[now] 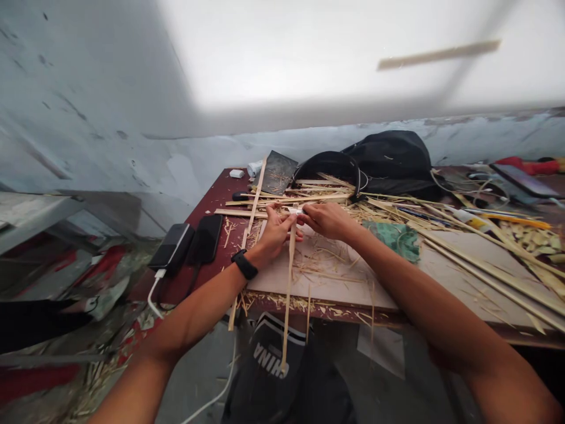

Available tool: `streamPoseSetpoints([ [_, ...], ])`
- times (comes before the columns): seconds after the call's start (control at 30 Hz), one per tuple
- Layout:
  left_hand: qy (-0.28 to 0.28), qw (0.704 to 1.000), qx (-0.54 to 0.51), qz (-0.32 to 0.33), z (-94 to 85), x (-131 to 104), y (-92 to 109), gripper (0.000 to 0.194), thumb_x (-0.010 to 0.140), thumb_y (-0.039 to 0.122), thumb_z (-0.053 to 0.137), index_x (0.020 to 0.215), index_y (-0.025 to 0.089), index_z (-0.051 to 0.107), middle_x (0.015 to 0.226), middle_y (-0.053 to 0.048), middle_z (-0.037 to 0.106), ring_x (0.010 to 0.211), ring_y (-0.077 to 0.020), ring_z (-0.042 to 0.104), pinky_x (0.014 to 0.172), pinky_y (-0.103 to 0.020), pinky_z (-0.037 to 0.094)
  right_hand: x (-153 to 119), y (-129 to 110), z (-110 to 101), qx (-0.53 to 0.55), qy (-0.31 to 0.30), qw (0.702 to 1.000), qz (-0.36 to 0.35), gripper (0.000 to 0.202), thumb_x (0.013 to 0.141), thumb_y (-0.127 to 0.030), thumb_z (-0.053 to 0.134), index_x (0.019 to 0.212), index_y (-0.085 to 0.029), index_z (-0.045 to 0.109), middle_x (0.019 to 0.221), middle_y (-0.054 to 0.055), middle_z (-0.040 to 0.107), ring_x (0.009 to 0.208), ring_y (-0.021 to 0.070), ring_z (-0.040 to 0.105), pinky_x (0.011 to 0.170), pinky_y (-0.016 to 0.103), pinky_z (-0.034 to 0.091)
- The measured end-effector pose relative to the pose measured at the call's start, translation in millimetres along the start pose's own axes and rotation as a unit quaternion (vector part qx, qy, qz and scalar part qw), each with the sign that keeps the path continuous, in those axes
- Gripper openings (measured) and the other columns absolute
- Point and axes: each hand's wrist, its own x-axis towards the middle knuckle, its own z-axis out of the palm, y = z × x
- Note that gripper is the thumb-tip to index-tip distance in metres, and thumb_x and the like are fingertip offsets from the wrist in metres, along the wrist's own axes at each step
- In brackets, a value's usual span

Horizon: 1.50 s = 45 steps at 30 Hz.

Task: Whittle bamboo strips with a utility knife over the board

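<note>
- Two bare hands meet above the pale board (326, 285) on the dark red table (205, 277), over the board's left part.
- Thumb and fingers of the left hand (278, 228) are pinched together on a thin wooden strip (289, 277), close to the strip's upper end.
- Most of the strip lies below that grip: it runs down past the near edges of board and table, its lower end in front of the dark shorts (265, 383).
- Fingers of the right hand (329, 219) are curled together on the right end of a small shiny piece (295, 210), which sits between both hands at the top of the strip; what it is cannot be made out, nor whether it touches the wood.
- A black watch (244, 265) circles the left wrist.
- Near the table's left edge lie a power bank (173, 246) with a white cable (154, 294) and, beside it, a black phone (207, 237).
- Toward the table's back edge, a black bag (392, 162) rests behind scattered strips.
- Just right of the right forearm, a green patterned piece (392, 240) lies at the board's far edge; long strips (489, 268) cross the board's right side.
</note>
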Motion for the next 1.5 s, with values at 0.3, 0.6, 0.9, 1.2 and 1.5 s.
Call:
streamPoseSetpoints([
  [0.3, 0.045, 0.999, -0.021, 0.017, 6.1, 2, 2, 0.046, 0.101, 0.035, 0.075, 0.116, 0.031, 0.032, 0.080, 0.010, 0.071, 0.035, -0.0032, 0.043, 0.040, -0.011, 0.026, 2, -20, 3, -0.037, -0.005, 0.992, 0.121, 0.055, 0.116, -0.053, 0.022, 0.130, -0.017, 0.062, 0.100, 0.016, 0.082, 0.079, 0.0271, 0.072, 0.063, 0.035, 0.023],
  [0.6, 0.009, 0.998, -0.059, -0.025, 2.3, 0, 8, 0.039, 0.096, 0.028, 0.070, 0.120, 0.028, 0.039, 0.073, 0.008, 0.066, 0.044, -0.0074, 0.050, 0.043, -0.013, 0.032, 4, -23, 8, -0.034, 0.018, 0.991, 0.131, 0.056, 0.116, -0.054, 0.025, 0.116, -0.017, 0.068, 0.101, 0.016, 0.081, 0.078, 0.0260, 0.070, 0.063, 0.036, 0.023],
  [0.9, -0.011, 0.999, -0.046, -0.024, -0.2, 7, 8, 0.054, 0.084, 0.027, 0.063, 0.129, 0.029, 0.034, 0.074, 0.005, 0.070, 0.042, -0.0087, 0.047, 0.042, -0.014, 0.030, 3, -22, 9, -0.022, 0.022, 0.996, 0.079, 0.054, 0.117, -0.049, 0.024, 0.114, -0.015, 0.066, 0.100, 0.017, 0.080, 0.079, 0.0240, 0.068, 0.064, 0.035, 0.021],
  [1.2, 0.004, 0.986, 0.118, 0.116, -2.1, 3, -4, 0.045, 0.101, 0.026, 0.055, 0.140, 0.029, 0.033, 0.068, 0.012, 0.060, 0.040, -0.0084, 0.046, 0.040, -0.016, 0.034, 0, -21, 5, -0.035, 0.025, 0.997, 0.064, 0.053, 0.117, -0.050, 0.025, 0.116, -0.015, 0.065, 0.102, 0.015, 0.080, 0.082, 0.0233, 0.070, 0.064, 0.034, 0.020],
  [1.5, 0.009, 0.982, 0.106, 0.156, -4.9, 8, -11, 0.046, 0.105, 0.044, 0.065, 0.130, 0.028, 0.030, 0.065, 0.014, 0.056, 0.041, -0.0080, 0.042, 0.042, -0.016, 0.032, 5, -33, 14, -0.036, 0.044, 0.991, 0.118, 0.061, 0.117, -0.051, 0.016, 0.118, -0.016, 0.066, 0.100, 0.014, 0.081, 0.076, 0.0221, 0.069, 0.062, 0.035, 0.018],
])
